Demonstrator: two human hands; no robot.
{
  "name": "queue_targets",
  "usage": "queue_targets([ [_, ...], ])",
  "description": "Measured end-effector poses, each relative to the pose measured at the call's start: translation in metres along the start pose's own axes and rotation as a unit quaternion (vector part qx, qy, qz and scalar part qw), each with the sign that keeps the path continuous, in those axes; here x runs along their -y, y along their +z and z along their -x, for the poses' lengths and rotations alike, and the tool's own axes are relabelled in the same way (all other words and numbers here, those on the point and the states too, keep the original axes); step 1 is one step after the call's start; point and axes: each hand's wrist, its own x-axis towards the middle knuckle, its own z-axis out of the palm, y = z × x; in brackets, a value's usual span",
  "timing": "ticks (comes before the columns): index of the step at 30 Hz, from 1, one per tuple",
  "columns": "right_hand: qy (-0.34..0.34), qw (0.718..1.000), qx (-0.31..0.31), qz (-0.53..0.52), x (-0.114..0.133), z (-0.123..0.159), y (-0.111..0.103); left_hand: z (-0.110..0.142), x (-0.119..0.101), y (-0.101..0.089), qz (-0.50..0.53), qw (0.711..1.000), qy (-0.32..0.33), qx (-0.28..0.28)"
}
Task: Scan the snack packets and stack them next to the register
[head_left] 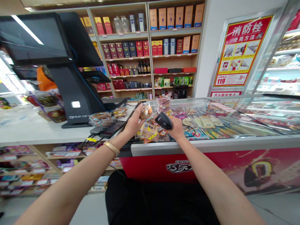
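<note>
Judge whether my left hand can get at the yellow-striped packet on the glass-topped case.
Probably yes: the yellow-striped packet lies close to the left hand, with nothing seen between them, though those fingers are already at another packet and the scanner is nearby.

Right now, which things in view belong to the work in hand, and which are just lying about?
In use:
- left hand, gripping a wrapped snack pack
- right hand, holding a black handheld scanner

Lying or standing about:
- other wrapped packs by the hands (their part is unclear)
- counter packs
- screen terminal
- shelved boxes
</note>
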Motion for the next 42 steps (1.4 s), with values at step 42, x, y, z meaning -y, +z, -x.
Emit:
queue_targets([
  [42, 0.036, 0.999, -0.04, -0.001, -0.007, 0.004, 0.005, 0.027, 0.118, -0.123, -0.229, 0.719, -0.654, -0.053],
])
